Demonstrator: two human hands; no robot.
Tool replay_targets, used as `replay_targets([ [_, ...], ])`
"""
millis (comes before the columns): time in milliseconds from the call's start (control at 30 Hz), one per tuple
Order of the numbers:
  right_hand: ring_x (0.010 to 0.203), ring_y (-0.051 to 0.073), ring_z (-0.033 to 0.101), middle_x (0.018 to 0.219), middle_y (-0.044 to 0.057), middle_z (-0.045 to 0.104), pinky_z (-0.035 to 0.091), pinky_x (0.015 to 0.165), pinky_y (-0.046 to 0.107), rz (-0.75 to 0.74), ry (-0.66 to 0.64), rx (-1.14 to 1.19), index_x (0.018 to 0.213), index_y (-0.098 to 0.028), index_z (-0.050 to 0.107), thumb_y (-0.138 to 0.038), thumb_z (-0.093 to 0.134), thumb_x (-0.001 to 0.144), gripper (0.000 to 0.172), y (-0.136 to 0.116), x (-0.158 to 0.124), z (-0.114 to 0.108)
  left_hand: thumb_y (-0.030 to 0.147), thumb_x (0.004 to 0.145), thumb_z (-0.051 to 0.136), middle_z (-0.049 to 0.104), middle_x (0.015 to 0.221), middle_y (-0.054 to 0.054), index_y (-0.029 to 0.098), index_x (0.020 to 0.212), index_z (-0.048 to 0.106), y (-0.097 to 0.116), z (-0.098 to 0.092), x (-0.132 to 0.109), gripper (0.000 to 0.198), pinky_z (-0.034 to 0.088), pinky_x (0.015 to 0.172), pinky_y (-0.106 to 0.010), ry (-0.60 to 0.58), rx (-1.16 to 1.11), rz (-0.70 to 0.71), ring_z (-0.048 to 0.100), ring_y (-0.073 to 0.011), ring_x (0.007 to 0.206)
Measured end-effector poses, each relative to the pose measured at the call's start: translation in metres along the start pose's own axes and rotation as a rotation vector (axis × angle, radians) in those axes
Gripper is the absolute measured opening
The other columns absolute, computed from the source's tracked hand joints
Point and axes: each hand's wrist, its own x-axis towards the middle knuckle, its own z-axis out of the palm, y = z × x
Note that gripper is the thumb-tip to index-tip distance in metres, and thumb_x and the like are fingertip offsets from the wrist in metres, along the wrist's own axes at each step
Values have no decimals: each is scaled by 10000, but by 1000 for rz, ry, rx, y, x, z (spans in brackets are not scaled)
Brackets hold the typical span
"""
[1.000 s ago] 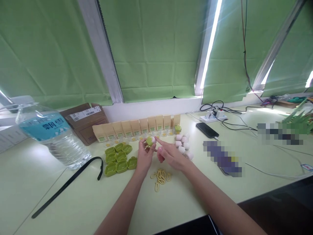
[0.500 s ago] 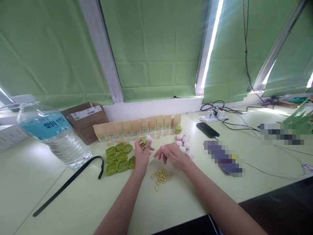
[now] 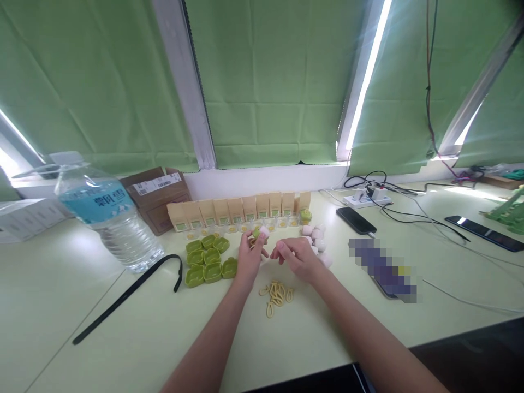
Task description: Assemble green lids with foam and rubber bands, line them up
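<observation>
My left hand point(image 3: 249, 259) is closed around a small piece with a green part and a pale pink rounded part point(image 3: 264, 232), held upright in the fingers. Just to its right is my right hand point(image 3: 298, 257), its thumb and fingertips drawn together; whatever may be between them is too small to make out. Below both hands lies a pile of yellow loops point(image 3: 277, 293). Several green open cups point(image 3: 212, 272) stand left of my left hand. Behind my right hand sit several pale pink and white rounded pieces point(image 3: 318, 244).
A row of tan cards point(image 3: 249, 208) with small clear pieces lines the back, a green piece point(image 3: 305, 216) at its right end. Left are a water bottle point(image 3: 118, 234), cardboard box point(image 3: 158, 199) and black strap point(image 3: 126, 295). Right are phones point(image 3: 356, 220), cables and a power strip point(image 3: 362, 200).
The whole view has shifted slightly, with things appearing farther right. My right hand's fingers have drawn closer together, while my left hand keeps hold of the green and pink piece.
</observation>
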Motion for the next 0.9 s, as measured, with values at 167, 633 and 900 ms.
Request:
replay_targets([
  [167,750,180,657,823,47,709,482,648,279,178,219,-76,821,-196,664,-362,460,944,290,17,9,-12,595,783,653,620,835,-9,202,1125,474,-3,-1,0,551,354,452,-192,1,25,-5,542,-67,497],
  [633,1332,320,324,1381,170,460,290,1090,436,259,-26,-865,1125,-161,680,-129,533,838,324,83,56,-58,542,787,656,621,832,-11,193,1062,499,2,2,-2,471,382,456,-198,-16,99,-8,506,-51,450],
  [900,1309,360,336,1321,201,496,378,995,454,351,-77,-939,1092,-162,698,-201,563,845,284,95,65,-39,562,773,656,626,863,-11,201,1079,510,-2,0,-1,496,380,438,-199,-35,128,15,503,-51,443],
])
